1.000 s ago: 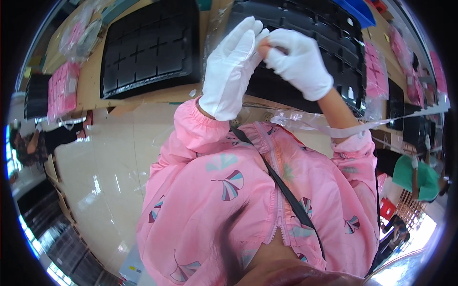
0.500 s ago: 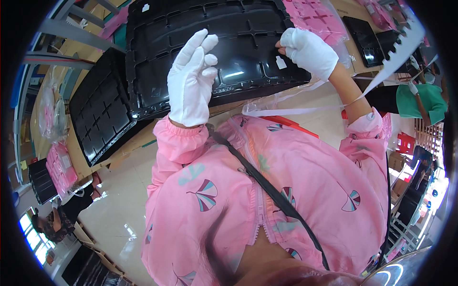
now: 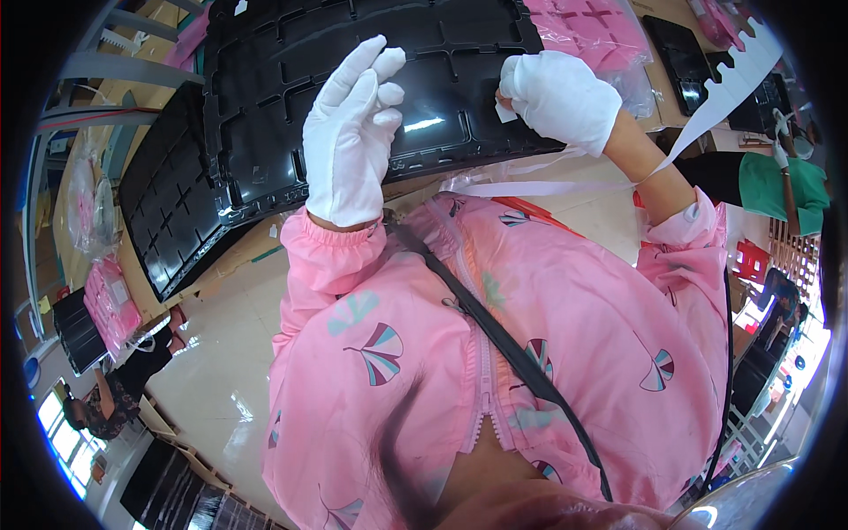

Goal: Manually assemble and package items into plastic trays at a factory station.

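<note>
A large black molded plastic tray (image 3: 353,66) with raised ribs lies in front of me. My left hand (image 3: 352,137), in a white glove, is over its near part with fingers apart and nothing visible in them. My right hand (image 3: 561,102), gloved with bare fingertips showing, is closed at the tray's right side. Its bent fingers partly cover a small white label (image 3: 505,113); whether they pinch anything is hidden. Another small white label (image 3: 240,7) sits at the tray's far left. A white strip with a notched edge (image 3: 740,78) trails past my right forearm.
A second black tray (image 3: 172,194) leans at the left of the large one. Pink trays in clear plastic (image 3: 592,35) lie beyond my right hand, with a smaller black tray (image 3: 676,62) farther right. A person in green (image 3: 777,190) works at the right; another person (image 3: 102,402) is at far left.
The large black tray and its labels appear shifted left in view. My right hand has come slightly left and lower, and its fingers now partly cover the label. My left hand keeps its pose.
</note>
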Demonstrator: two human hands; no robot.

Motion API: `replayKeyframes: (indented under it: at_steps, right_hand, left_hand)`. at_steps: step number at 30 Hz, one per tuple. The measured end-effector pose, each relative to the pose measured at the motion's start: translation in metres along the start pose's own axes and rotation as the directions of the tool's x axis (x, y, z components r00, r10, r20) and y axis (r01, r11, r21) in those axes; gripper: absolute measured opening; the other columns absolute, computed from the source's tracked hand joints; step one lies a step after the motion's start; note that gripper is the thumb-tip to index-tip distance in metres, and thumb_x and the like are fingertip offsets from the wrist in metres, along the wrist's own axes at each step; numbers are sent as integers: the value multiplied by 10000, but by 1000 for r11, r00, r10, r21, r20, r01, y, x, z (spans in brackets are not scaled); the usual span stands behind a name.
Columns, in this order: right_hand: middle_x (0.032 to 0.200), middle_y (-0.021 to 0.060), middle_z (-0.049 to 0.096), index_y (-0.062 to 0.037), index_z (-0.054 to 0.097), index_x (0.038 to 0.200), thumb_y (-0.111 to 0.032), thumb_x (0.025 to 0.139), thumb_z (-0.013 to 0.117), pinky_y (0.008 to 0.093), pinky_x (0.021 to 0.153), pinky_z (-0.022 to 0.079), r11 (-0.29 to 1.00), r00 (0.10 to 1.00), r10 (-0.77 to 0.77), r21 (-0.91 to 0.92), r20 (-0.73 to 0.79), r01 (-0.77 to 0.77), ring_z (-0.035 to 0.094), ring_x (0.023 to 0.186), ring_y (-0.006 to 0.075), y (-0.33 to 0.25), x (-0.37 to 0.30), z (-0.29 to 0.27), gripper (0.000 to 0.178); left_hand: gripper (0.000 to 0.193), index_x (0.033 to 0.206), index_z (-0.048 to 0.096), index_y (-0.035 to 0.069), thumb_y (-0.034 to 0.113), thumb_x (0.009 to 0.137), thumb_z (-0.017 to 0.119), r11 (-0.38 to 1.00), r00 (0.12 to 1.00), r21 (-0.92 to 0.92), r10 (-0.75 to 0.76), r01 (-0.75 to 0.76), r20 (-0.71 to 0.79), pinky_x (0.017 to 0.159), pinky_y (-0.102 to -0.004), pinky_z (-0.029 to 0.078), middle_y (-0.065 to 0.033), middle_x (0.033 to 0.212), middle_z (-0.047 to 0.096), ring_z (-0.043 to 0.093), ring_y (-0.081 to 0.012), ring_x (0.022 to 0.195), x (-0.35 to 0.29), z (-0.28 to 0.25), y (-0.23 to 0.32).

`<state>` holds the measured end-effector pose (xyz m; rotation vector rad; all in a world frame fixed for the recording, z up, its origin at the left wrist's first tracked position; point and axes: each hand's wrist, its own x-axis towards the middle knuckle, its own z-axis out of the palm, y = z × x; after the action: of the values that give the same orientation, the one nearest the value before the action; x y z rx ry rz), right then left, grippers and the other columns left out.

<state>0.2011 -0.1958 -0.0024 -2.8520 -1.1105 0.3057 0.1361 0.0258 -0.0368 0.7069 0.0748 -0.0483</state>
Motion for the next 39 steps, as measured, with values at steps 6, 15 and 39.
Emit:
replayKeyframes:
  at_steps: [6,15,39]
  right_hand:
    - [773,130,629,-58,677,786,-169,770,615,390,622,510,996,998,-66,-62,19,67,635,719,313,0,0,-2,128]
    - [736,103,599,-41,642,730,-205,774,618,363,542,504,945,955,-288,-180,-67,273,621,643,269,9,-3,5,171]
    - [752,139,632,-10,659,839,-145,732,597,327,622,485,789,945,-69,561,-320,248,627,688,252,-30,43,-21,183]
  left_hand:
    - [386,1296,454,-7,35,916,502,1000,1000,7,13,-13,1,632,-154,461,-141,1213,552,563,-82,810,-2,1,-1]
    - [355,1271,485,-3,63,923,509,997,1000,66,27,-27,4,637,-165,460,-125,1166,583,563,-79,795,-3,2,-3]
    - [305,1175,531,-15,157,923,539,980,996,-182,-85,76,-37,885,-321,480,-116,1084,595,581,-201,1010,12,18,-10]
